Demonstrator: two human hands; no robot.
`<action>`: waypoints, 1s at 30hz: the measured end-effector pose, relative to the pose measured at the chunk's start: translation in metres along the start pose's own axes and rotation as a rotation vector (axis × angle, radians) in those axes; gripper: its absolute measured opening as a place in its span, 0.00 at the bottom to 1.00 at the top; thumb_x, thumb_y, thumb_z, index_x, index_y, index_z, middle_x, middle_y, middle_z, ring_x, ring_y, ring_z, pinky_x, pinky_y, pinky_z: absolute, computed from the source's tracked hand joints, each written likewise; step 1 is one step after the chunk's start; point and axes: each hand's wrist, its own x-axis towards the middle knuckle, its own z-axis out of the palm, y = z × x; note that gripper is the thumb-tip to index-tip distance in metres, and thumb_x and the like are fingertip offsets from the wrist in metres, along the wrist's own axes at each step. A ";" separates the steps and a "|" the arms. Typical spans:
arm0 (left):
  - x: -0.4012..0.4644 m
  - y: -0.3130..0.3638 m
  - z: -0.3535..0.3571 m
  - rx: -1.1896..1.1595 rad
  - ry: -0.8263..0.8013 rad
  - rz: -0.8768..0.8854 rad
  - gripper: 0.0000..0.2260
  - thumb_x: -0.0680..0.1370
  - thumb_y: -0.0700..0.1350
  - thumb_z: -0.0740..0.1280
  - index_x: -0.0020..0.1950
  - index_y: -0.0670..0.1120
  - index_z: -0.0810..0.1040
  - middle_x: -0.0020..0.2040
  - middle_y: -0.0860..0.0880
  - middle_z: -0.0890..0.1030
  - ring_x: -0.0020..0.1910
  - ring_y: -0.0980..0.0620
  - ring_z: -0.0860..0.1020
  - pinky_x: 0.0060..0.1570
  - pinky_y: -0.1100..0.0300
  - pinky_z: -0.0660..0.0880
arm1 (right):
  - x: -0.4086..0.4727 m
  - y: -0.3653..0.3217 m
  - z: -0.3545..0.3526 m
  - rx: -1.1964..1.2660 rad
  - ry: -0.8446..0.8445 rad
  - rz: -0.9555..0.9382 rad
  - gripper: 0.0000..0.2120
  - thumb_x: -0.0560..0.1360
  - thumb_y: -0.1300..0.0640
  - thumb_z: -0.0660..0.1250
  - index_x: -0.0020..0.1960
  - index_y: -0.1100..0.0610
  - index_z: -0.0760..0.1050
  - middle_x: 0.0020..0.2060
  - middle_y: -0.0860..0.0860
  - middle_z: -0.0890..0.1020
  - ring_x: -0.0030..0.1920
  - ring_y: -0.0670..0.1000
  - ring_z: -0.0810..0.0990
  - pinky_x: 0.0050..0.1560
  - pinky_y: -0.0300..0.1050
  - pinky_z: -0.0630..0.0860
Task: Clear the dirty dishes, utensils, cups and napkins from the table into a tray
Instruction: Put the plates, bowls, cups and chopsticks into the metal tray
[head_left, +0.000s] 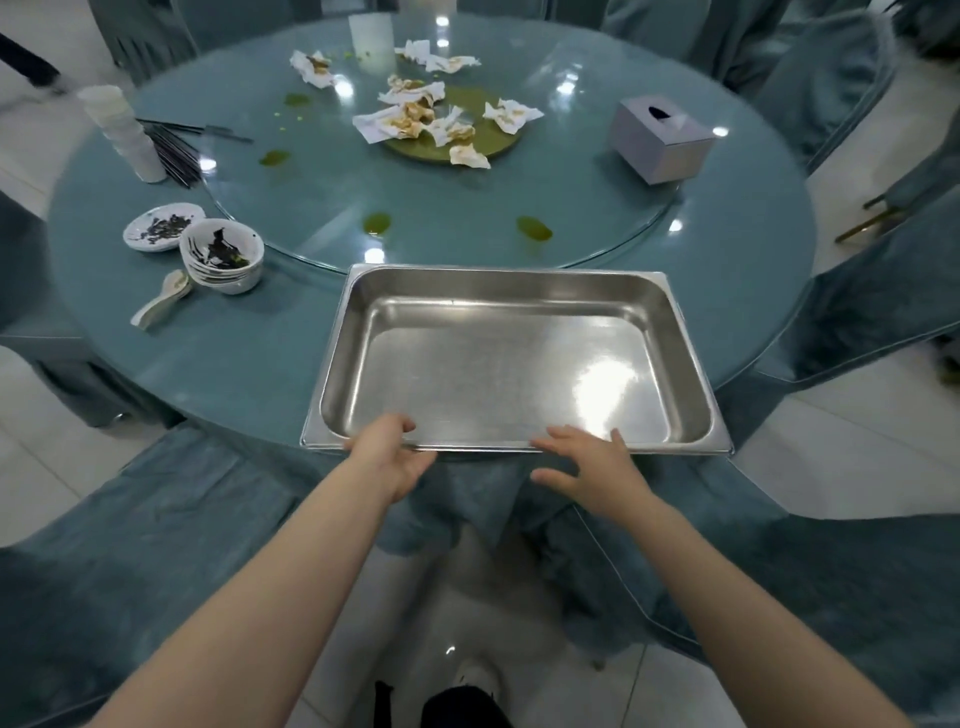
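Note:
An empty steel tray (691, 358) lies on the near edge of the round table. My left hand (387, 454) grips its near rim, thumb over the lip. My right hand (587, 467) hovers at the same rim with fingers spread and relaxed. To the left stand stacked dirty bowls (223, 257), a dirty small plate (162, 226) and white spoons (163, 299). Farther left are stacked white cups (122, 130) and dark chopsticks (179, 148). Several soiled napkins (415, 117) lie on the glass turntable.
A grey tissue box (660, 137) sits at the right of the turntable. Green spills (533, 228) dot the glass. A green disc (488, 137) lies under some napkins. Covered chairs (857, 78) ring the table.

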 end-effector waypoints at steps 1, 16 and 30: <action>-0.001 -0.004 0.003 0.015 -0.002 -0.014 0.21 0.78 0.32 0.57 0.71 0.38 0.60 0.68 0.32 0.66 0.60 0.36 0.74 0.37 0.48 0.80 | 0.000 0.001 0.002 -0.021 0.002 -0.009 0.21 0.76 0.40 0.62 0.68 0.42 0.71 0.71 0.44 0.68 0.72 0.45 0.64 0.73 0.62 0.43; -0.006 0.034 -0.002 0.202 -0.205 -0.134 0.24 0.80 0.43 0.54 0.74 0.37 0.57 0.67 0.36 0.71 0.64 0.41 0.72 0.61 0.49 0.68 | 0.020 0.015 -0.017 -0.190 0.190 0.067 0.12 0.81 0.54 0.59 0.58 0.45 0.79 0.56 0.41 0.81 0.57 0.46 0.77 0.74 0.56 0.46; 0.068 0.141 -0.056 0.067 -0.325 -0.014 0.16 0.80 0.41 0.55 0.66 0.41 0.71 0.63 0.42 0.76 0.55 0.46 0.77 0.59 0.52 0.70 | 0.106 -0.116 -0.022 0.200 0.117 0.134 0.18 0.77 0.52 0.65 0.66 0.49 0.74 0.62 0.44 0.78 0.63 0.45 0.74 0.60 0.34 0.65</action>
